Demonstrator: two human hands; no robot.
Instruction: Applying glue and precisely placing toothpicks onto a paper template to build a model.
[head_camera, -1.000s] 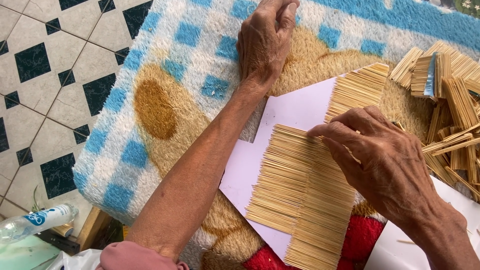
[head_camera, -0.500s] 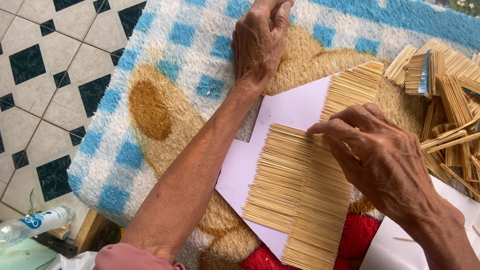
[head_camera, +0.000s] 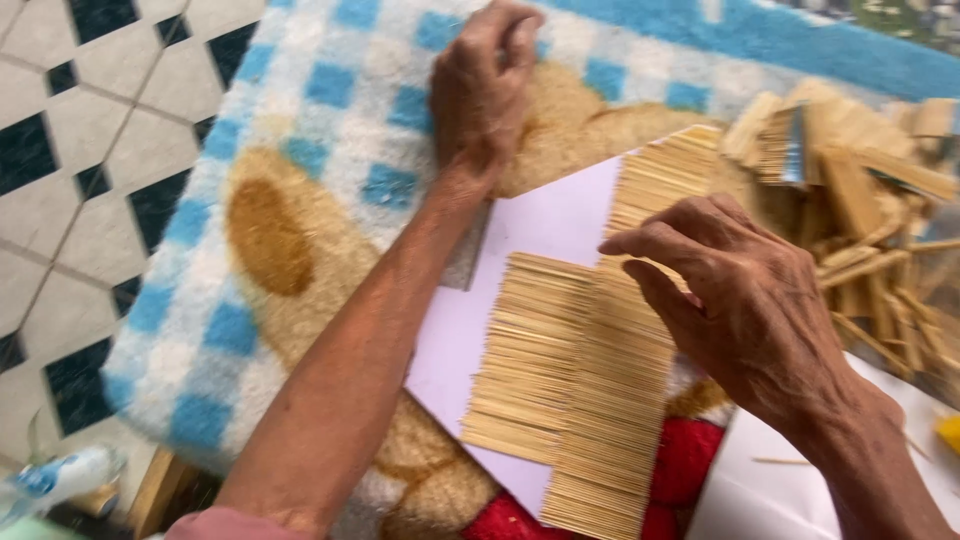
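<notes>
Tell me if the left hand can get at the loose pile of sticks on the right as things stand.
Probably not directly: the left hand rests on the fluffy blanket, and the right hand over the laid rows of sticks lies between it and the loose stick pile.

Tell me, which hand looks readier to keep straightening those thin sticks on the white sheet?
Probably the right hand: its fingertips rest on the rows of thin sticks on the white sheet. The left hand lies farther off on the fluffy blanket, away from them.
</notes>
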